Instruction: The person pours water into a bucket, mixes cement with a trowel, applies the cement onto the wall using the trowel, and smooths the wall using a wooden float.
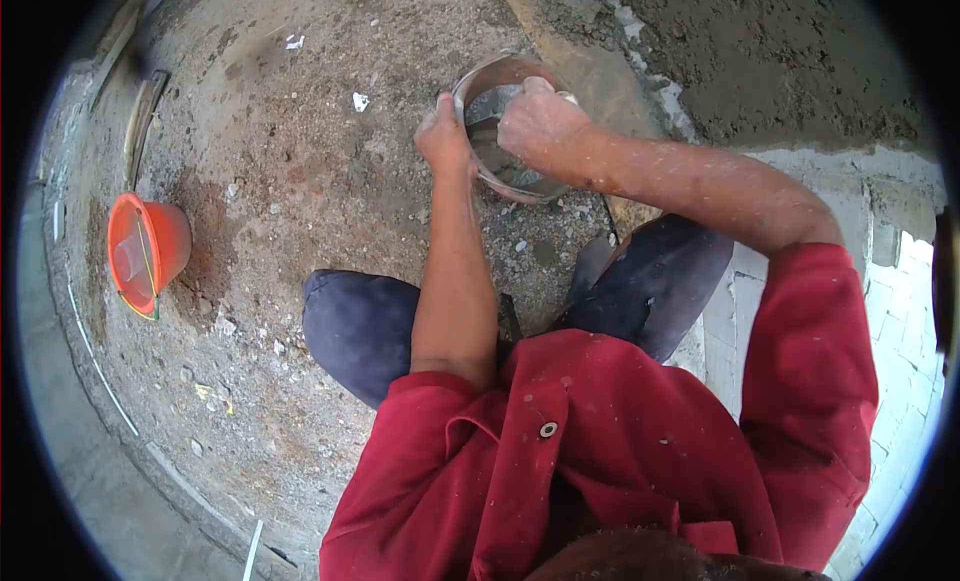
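A round bucket (496,75) with a reddish inner wall and a grey, mortar-smeared rim is tilted in front of my knees, its mouth facing me. My left hand (443,139) grips the rim on its left side. My right hand (540,124) is closed in a fist over the bucket's mouth. A small pale bit shows beside its knuckles, but I cannot make out what the fingers hold. Greyish material lies inside the bucket, partly hidden by the right hand.
An orange bucket (170,243) with a clear container inside lies tilted at the left. Behind it is a strip of wood (143,129). Wet mortar (790,66) covers the upper right. A pale block wall (900,331) stands at the right; gravel and white scraps are scattered on the ground.
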Motion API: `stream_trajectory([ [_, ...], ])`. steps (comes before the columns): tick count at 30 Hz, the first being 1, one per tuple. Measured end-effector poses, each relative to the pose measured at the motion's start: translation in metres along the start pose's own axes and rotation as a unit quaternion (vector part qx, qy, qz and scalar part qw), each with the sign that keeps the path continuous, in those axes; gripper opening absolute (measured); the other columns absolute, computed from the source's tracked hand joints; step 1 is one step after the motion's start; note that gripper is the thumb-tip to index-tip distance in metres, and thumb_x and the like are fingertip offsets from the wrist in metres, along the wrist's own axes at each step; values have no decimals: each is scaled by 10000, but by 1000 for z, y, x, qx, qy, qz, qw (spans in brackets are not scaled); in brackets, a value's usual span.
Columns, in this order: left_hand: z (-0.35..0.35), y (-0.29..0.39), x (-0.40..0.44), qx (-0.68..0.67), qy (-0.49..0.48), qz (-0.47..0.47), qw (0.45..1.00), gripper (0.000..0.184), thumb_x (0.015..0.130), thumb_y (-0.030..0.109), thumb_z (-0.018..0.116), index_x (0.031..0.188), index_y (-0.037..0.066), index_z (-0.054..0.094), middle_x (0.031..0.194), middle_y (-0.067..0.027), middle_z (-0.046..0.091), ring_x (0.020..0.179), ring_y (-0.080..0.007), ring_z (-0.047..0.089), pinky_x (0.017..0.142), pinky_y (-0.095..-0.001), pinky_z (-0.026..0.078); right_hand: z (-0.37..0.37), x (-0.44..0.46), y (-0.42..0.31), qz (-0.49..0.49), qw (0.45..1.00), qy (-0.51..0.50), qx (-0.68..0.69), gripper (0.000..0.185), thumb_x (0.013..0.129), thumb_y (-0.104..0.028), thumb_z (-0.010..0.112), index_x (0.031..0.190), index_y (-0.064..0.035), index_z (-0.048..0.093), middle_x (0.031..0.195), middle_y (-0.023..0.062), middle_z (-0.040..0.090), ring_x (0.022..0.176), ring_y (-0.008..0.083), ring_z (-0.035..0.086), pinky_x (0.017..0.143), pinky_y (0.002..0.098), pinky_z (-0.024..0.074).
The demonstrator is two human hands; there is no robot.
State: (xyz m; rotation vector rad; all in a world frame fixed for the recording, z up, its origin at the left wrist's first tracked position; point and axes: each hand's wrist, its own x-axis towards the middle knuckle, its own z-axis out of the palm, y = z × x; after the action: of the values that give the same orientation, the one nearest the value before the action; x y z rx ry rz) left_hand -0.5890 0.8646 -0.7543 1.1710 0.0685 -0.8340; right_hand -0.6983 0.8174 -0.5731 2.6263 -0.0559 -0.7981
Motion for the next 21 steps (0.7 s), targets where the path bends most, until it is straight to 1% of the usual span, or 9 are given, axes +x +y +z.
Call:
stream_trajectory([
  [3,-12,-10,9,31,4,-5,1000,280,1036,221,683,995,-55,707,952,-116,715,816,-196,682,720,-365,559,-16,-25,22,-52,998,32,1,74,842,-166,703,850,-151,775,819,12,757,806,229,735,720,413,497],
  [4,-10,-12,13,47,0,-1,999,280,1036,220,683,998,-57,706,956,-121,716,822,-199,688,721,-366,563,-11,-28,35,-38,994,103,-15,73,852,-165,699,874,-146,766,833,20,758,829,235,739,732,414,502],
  [6,-11,-13,14,31,8,-4,999,277,1021,219,701,885,-22,688,866,-65,672,744,-151,605,670,-344,500,13,-27,67,-4,971,236,-47,80,871,-163,691,922,-136,747,860,35,760,874,246,745,758,416,513],
  [9,3,5,1,-41,19,-19,999,296,1008,212,723,791,20,661,796,-19,629,688,-121,545,627,-322,452,53,-13,93,117,991,65,19,87,910,-165,677,976,-132,721,882,73,759,920,267,752,774,442,540],
  [13,1,-1,3,-83,35,-30,996,290,984,163,756,748,57,627,780,-1,615,660,-115,524,599,-307,427,105,-24,55,183,970,-4,160,143,910,-218,712,994,-111,754,917,117,766,910,293,756,751,459,571],
  [15,-8,-11,10,-47,11,-27,998,179,973,117,759,892,5,645,902,-87,677,768,-189,640,698,-370,540,121,-28,26,211,953,-7,218,174,898,-259,745,952,-100,792,883,112,770,877,282,758,716,442,584],
  [16,-10,-13,11,-28,-5,-26,999,157,967,94,760,964,-21,654,964,-130,707,822,-226,698,747,-401,597,138,-25,18,200,931,-21,306,194,909,-264,738,965,-84,782,852,111,759,829,274,749,691,440,572],
  [19,-3,-4,2,-23,-4,-36,999,219,895,83,828,802,39,635,818,-26,644,668,-130,568,604,-319,466,152,-25,8,187,821,-101,531,248,941,-279,715,996,-39,749,769,99,721,691,245,706,620,435,531],
  [21,8,8,-9,-37,-8,-71,997,227,877,76,840,796,42,630,818,-30,641,670,-134,572,613,-322,478,128,-22,-3,203,717,-193,639,274,957,-286,699,1003,-16,725,725,78,687,611,218,655,578,433,496],
])
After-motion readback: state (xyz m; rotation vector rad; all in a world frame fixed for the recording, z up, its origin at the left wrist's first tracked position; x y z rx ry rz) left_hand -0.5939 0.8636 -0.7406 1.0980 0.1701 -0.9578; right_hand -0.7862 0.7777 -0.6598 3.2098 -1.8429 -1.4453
